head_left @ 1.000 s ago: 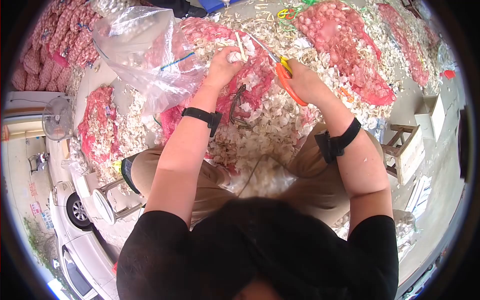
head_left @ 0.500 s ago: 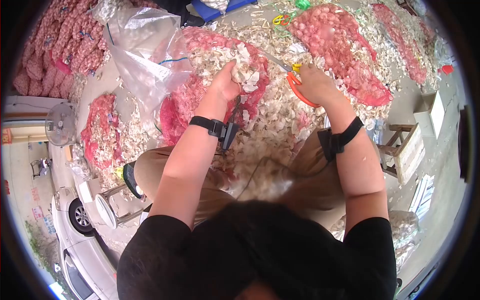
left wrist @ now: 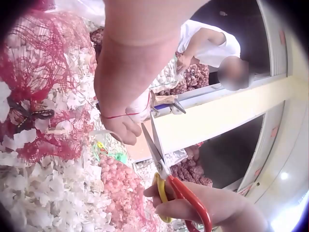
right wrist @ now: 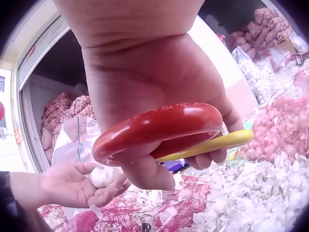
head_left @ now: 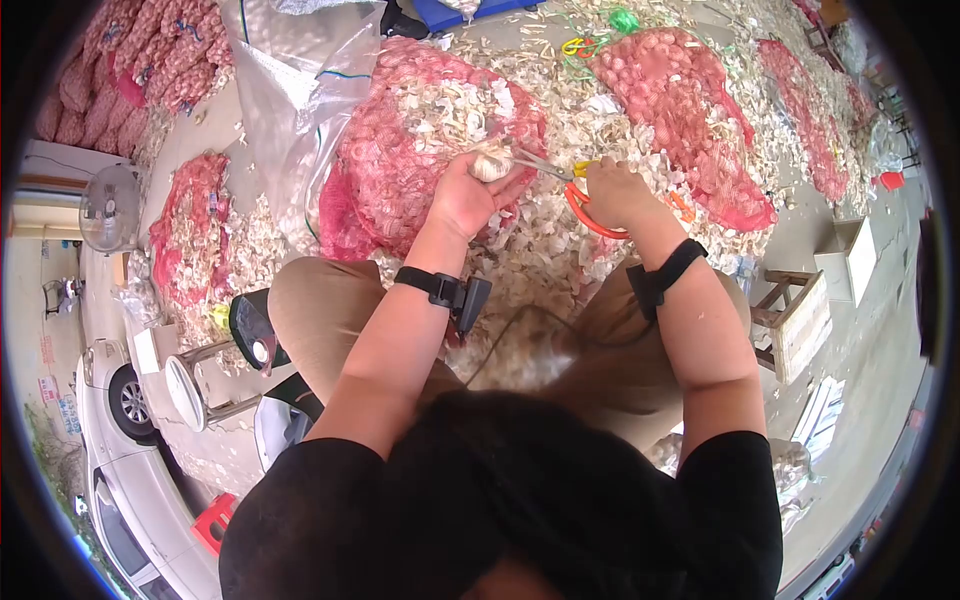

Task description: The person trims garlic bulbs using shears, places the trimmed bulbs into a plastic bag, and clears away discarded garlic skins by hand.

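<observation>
My left hand (head_left: 465, 200), palm turned up, grips a white garlic bulb (head_left: 490, 165) between thumb and fingers. A short stem (left wrist: 164, 100) sticks out of the bulb in the left wrist view. My right hand (head_left: 618, 195) holds scissors with one red-orange loop (right wrist: 164, 123) and one yellow loop (right wrist: 217, 146), its thumb through the red one. In the left wrist view the scissor blades (left wrist: 155, 145) are parted and point toward the bulb, the tips close to its stem. Under my left hand lies a red mesh sack (head_left: 380, 170) with garlic skins on it.
Loose skins (head_left: 540, 250) cover the ground before my knees. Another red net of bulbs (head_left: 665, 95) lies at the right back. A clear plastic bag (head_left: 300, 90) stands left, near stacked sacks (head_left: 160, 60). A wooden stool (head_left: 795, 325) is by my right leg. Another person (left wrist: 212, 43) works ahead.
My left hand first held a piece with a long stem, then dipped over the skin pile; now it has a bulb by the scissors' tips. The right hand keeps the scissors.
</observation>
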A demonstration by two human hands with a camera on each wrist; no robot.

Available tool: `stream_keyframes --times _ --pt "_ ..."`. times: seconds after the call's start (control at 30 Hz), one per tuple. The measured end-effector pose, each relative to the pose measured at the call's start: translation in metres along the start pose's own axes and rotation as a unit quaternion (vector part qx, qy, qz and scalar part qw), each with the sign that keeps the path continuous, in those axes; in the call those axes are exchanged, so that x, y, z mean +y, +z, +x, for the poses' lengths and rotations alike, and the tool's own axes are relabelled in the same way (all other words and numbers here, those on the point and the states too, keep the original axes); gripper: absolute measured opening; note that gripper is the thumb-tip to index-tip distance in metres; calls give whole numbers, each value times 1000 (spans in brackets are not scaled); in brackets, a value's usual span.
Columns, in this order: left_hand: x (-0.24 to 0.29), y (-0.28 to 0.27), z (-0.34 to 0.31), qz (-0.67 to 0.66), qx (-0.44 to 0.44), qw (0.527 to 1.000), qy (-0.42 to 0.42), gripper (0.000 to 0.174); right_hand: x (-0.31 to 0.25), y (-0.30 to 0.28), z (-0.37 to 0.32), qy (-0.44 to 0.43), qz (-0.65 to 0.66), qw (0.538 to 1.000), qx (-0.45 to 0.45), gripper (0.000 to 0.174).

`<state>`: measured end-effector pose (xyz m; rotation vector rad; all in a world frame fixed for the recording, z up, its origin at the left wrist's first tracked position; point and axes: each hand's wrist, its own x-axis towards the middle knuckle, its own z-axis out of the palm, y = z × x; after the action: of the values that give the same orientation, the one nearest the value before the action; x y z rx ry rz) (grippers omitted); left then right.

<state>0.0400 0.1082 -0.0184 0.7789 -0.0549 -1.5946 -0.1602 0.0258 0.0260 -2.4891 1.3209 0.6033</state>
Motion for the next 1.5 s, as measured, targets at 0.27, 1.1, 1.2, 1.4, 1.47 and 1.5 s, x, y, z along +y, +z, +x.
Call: stream_keyframes --times 0.27,1.1,1.2,1.4,1.47,1.5 --pt "5 -24 -10 40 -49 997 47 33 -17 0 -3 -38 24 999 26 51" --pt "4 -31 -12 94 40 993 60 52 -38 31 41 -91 107 988 65 37" --pt "4 -27 -13 141 70 986 61 50 -41 11 36 -23 565 818 -101 46" --pt "-12 -23 -11 280 122 944 124 40 -68 17 34 -68 642 758 -88 44" --pt "-22 -28 0 306 119 919 218 38 -75 20 33 -61 661 744 -72 51" --pt "-24 -31 2 305 122 920 216 38 -77 23 32 -53 679 730 -58 58"
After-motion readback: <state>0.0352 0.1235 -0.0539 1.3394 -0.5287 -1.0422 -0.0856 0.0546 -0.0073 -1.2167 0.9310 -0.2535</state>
